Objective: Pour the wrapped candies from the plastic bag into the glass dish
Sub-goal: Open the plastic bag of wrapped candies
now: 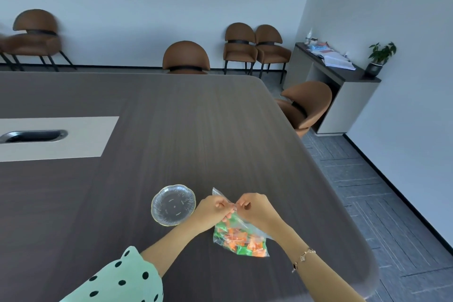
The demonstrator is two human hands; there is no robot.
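Observation:
A clear plastic bag (241, 238) holding several orange and green wrapped candies lies on the dark table (196, 130). My left hand (213, 209) and my right hand (255, 206) both pinch the bag's top edge, close together, fingers closed on the plastic. An empty glass dish (173, 205) with a scalloped, gold-tinted rim rests just left of my left hand, apart from the bag.
The table's right edge curves close to the bag. A light inset panel with a metal cable slot (33, 136) lies far left. Brown chairs (186, 57) stand around the table, and a side cabinet (338, 76) with papers and a plant is at the right wall.

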